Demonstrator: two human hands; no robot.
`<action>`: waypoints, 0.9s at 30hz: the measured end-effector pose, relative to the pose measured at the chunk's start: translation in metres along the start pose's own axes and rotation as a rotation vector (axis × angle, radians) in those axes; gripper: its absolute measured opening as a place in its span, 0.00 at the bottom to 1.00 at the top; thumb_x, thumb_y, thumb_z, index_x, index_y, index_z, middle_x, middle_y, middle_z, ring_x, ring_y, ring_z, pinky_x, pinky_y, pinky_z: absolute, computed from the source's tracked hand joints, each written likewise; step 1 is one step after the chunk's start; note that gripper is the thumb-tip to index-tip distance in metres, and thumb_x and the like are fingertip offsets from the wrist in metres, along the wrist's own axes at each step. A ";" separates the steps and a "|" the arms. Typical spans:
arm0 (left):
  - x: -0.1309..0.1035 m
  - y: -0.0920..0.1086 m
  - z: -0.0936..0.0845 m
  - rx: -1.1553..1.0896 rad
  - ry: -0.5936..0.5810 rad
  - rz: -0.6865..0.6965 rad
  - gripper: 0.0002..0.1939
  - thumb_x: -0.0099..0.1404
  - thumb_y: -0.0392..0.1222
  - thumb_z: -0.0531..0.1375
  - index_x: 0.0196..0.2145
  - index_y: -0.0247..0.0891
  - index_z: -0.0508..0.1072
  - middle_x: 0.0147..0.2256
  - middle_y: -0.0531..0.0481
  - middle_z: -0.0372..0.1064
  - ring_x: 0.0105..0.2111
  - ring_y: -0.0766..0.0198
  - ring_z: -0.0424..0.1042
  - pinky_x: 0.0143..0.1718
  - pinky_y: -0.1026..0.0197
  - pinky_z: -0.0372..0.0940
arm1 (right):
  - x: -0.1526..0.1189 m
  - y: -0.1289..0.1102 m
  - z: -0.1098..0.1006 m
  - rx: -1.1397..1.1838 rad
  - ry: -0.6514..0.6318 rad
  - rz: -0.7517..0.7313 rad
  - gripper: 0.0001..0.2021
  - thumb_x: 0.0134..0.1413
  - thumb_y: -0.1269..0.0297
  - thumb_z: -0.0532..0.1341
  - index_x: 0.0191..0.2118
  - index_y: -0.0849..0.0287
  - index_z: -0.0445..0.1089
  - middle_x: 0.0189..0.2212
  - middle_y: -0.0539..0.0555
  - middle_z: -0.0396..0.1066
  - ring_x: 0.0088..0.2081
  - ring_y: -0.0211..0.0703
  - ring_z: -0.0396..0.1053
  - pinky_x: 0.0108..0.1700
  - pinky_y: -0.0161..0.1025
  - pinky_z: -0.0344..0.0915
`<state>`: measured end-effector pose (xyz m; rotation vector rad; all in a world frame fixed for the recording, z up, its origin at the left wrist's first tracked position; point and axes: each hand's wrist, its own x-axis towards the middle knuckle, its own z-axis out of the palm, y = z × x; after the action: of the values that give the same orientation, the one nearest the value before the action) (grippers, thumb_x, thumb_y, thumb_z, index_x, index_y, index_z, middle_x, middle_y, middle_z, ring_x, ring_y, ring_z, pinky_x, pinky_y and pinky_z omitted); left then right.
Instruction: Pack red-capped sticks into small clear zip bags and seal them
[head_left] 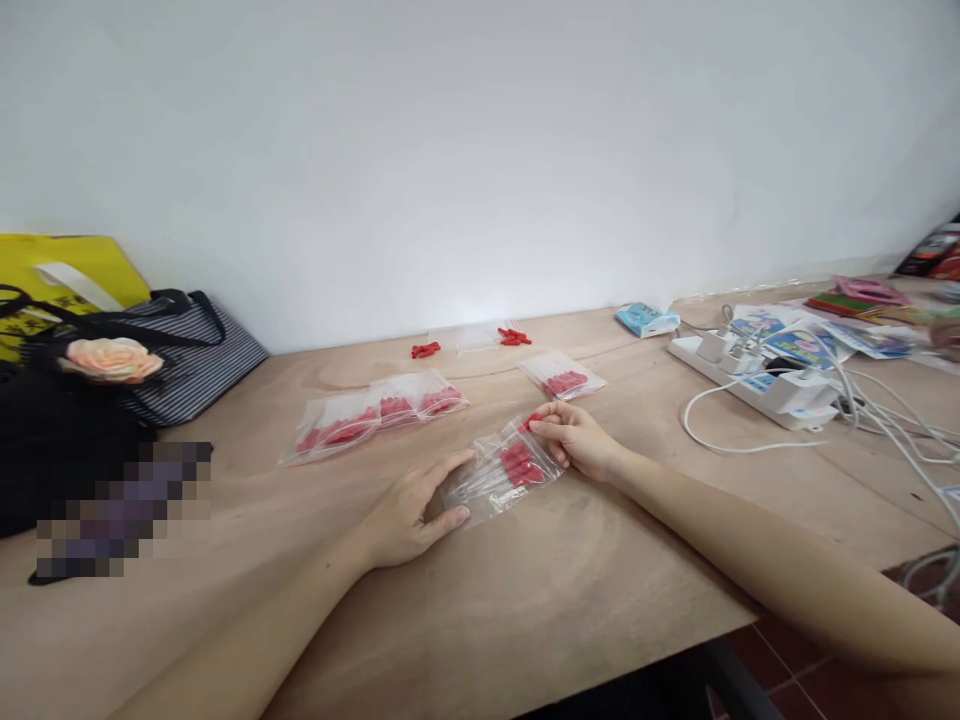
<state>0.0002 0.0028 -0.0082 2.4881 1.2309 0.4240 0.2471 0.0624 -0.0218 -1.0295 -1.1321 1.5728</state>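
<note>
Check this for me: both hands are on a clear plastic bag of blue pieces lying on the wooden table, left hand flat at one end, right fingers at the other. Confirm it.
Not quite: the pieces inside the clear plastic bag are red, not blue. The rest holds in the head view: the bag lies on the wooden table, the left hand rests flat at one end, and the right hand pinches the other end with its fingers.

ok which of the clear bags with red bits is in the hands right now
The nearest bag, pinned by the left hand and right hand. The row of bags and lone bag lie untouched farther back.
</note>
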 end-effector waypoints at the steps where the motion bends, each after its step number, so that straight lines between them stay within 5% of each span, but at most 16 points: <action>1: 0.000 0.000 0.000 0.001 0.001 0.005 0.27 0.63 0.47 0.52 0.58 0.45 0.48 0.57 0.49 0.53 0.54 0.56 0.58 0.53 0.53 0.56 | 0.000 0.000 -0.001 -0.033 -0.049 0.012 0.12 0.39 0.65 0.63 0.29 0.59 0.58 0.09 0.39 0.57 0.08 0.27 0.49 0.09 0.24 0.42; 8: 0.002 -0.004 0.001 0.008 0.024 0.052 0.27 0.63 0.46 0.52 0.58 0.44 0.49 0.57 0.48 0.54 0.53 0.56 0.59 0.52 0.53 0.58 | 0.005 -0.002 0.000 -0.260 -0.082 0.075 0.06 0.46 0.67 0.60 0.32 0.61 0.64 0.08 0.40 0.58 0.08 0.27 0.50 0.10 0.25 0.43; 16: 0.000 -0.003 0.002 0.032 0.024 0.034 0.27 0.63 0.47 0.52 0.58 0.45 0.49 0.56 0.48 0.55 0.53 0.56 0.59 0.51 0.53 0.59 | 0.015 0.010 0.006 -0.333 -0.188 0.038 0.10 0.45 0.61 0.62 0.30 0.63 0.73 0.21 0.50 0.72 0.20 0.34 0.66 0.20 0.30 0.61; 20: 0.000 -0.003 0.001 0.023 0.014 0.033 0.27 0.63 0.47 0.52 0.58 0.45 0.49 0.57 0.48 0.54 0.54 0.57 0.58 0.52 0.53 0.58 | 0.023 0.018 -0.002 -0.559 0.005 -0.134 0.09 0.41 0.64 0.63 0.31 0.64 0.72 0.24 0.52 0.72 0.22 0.35 0.66 0.21 0.31 0.61; 22: 0.001 -0.003 0.001 0.016 0.010 0.033 0.27 0.63 0.46 0.52 0.58 0.45 0.49 0.57 0.48 0.54 0.54 0.57 0.58 0.53 0.52 0.57 | 0.026 0.019 -0.006 -0.637 0.094 -0.254 0.14 0.41 0.68 0.62 0.39 0.63 0.70 0.32 0.54 0.72 0.23 0.33 0.66 0.23 0.31 0.62; 25: 0.002 -0.005 0.002 0.016 -0.010 0.074 0.25 0.63 0.46 0.52 0.57 0.45 0.53 0.57 0.48 0.54 0.55 0.57 0.56 0.54 0.51 0.56 | 0.025 0.016 -0.010 -0.665 -0.065 -0.342 0.21 0.45 0.71 0.58 0.48 0.59 0.65 0.40 0.54 0.70 0.25 0.32 0.66 0.26 0.31 0.63; 27: 0.002 -0.005 0.002 0.026 -0.043 0.108 0.23 0.64 0.44 0.51 0.56 0.45 0.55 0.57 0.49 0.53 0.57 0.57 0.53 0.56 0.50 0.54 | 0.023 0.013 -0.012 -0.700 -0.208 -0.365 0.16 0.48 0.71 0.55 0.44 0.60 0.68 0.36 0.53 0.72 0.25 0.32 0.67 0.27 0.31 0.64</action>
<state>-0.0014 0.0070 -0.0120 2.5806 1.0956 0.3813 0.2502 0.0851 -0.0398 -1.0199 -1.9718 1.0143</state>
